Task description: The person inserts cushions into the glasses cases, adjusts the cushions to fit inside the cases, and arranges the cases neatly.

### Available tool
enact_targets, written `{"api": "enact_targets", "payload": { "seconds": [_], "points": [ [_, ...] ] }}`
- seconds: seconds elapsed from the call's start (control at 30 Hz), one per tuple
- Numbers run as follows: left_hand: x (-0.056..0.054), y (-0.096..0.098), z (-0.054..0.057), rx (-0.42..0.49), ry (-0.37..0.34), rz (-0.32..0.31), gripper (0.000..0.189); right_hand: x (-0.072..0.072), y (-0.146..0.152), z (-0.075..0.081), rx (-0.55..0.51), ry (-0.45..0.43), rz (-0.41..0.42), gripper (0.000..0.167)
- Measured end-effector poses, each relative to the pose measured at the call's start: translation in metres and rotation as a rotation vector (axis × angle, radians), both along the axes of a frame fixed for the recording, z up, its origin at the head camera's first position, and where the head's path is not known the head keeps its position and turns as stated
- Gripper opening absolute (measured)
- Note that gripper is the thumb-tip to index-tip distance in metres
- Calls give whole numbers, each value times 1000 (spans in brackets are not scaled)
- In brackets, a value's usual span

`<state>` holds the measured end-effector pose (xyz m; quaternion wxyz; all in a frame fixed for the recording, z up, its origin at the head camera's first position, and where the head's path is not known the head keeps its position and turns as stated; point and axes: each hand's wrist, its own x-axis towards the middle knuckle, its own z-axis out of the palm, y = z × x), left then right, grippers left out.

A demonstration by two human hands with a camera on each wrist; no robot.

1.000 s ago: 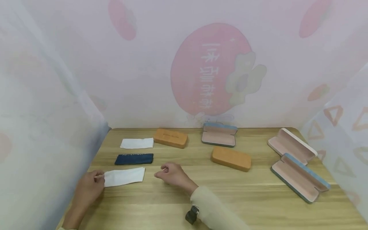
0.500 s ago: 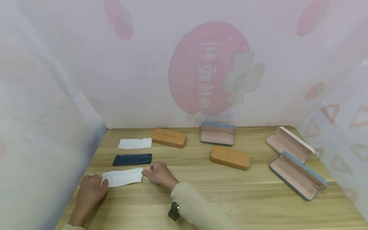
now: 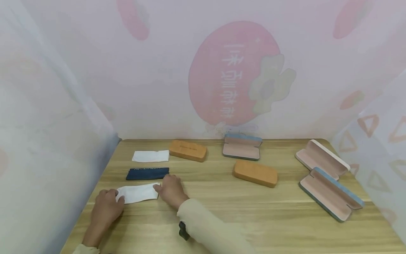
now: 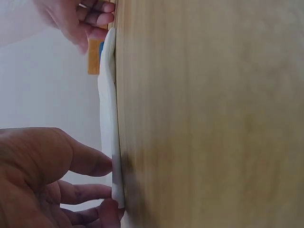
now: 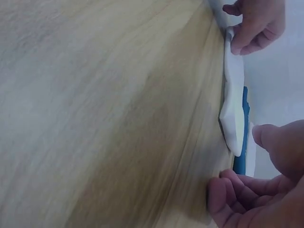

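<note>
A folded white cloth (image 3: 137, 193) lies flat at the front left of the table. My left hand (image 3: 107, 208) touches its left end, thumb and fingers spread apart on it. In the left wrist view, the thumb and fingertips meet the cloth's edge (image 4: 114, 142). At the other end is my right hand (image 3: 172, 190), its thumb over the corner. The right wrist view shows that thumb a little off the cloth (image 5: 232, 114) and the fingers (image 5: 223, 194) bent against the table. Just behind lies a folded dark blue cloth (image 3: 147, 173) with pale lettering.
Another folded white cloth (image 3: 150, 156) lies at the back left. Beside it is a tan glasses case (image 3: 188, 151), with a second tan case (image 3: 255, 173) further right. Three opened glasses cases stand around: blue (image 3: 241, 152), white (image 3: 321, 160) and blue (image 3: 331, 194).
My right hand has moved left onto the cloth's right end, its fingers loosening from a pinch. My left hand has gone from pinching the left end to lying spread on it.
</note>
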<state>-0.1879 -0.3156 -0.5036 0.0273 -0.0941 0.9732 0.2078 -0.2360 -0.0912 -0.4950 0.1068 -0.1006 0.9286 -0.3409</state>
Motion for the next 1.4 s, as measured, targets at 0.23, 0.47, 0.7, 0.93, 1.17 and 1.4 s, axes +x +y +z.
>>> {"api": "enact_targets", "payload": {
  "seconds": [0.23,0.47,0.7,0.93,1.17,1.4],
  "points": [
    [-1,1,-4,9,-19,32,49,2,-15,-2,176,24,-45,51],
    [0,4,-2,-28,16,63,47,4,-23,-6,250,83,-66,43],
    [0,6,-3,-19,47,85,34,3,-20,-6,202,75,-12,27],
    [-1,6,-4,15,15,88,30,3,-15,-7,128,95,18,17],
    [-2,1,-7,62,19,88,35,-1,-10,-8,-166,65,-42,28],
    [-1,-2,-7,101,52,87,34,-4,-11,-6,-296,-15,-119,21]
  ]
}}
